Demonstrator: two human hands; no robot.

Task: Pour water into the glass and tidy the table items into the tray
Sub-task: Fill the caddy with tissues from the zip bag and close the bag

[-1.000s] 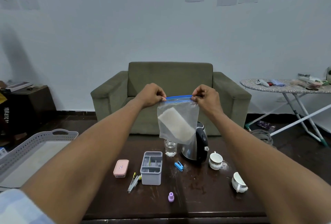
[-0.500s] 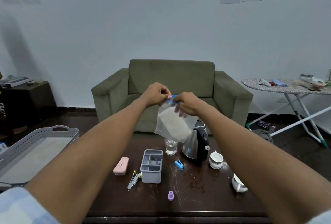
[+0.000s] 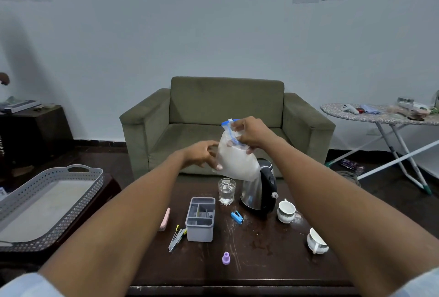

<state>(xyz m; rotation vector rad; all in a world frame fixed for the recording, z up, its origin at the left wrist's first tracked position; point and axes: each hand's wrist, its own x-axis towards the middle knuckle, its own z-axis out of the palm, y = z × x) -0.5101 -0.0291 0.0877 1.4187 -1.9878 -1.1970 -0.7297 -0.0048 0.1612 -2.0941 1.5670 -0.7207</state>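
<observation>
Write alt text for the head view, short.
Above a dark table, the right hand pinches the blue zip top of a clear bag of white powder while the left hand touches the bag's side. On the table stand a water glass, kettle, grey organiser and two cups; a grey tray sits left.

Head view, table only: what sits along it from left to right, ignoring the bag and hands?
Pink case → pens → grey organizer → glass → blue clip → kettle → upright cup → tipped cup.
</observation>
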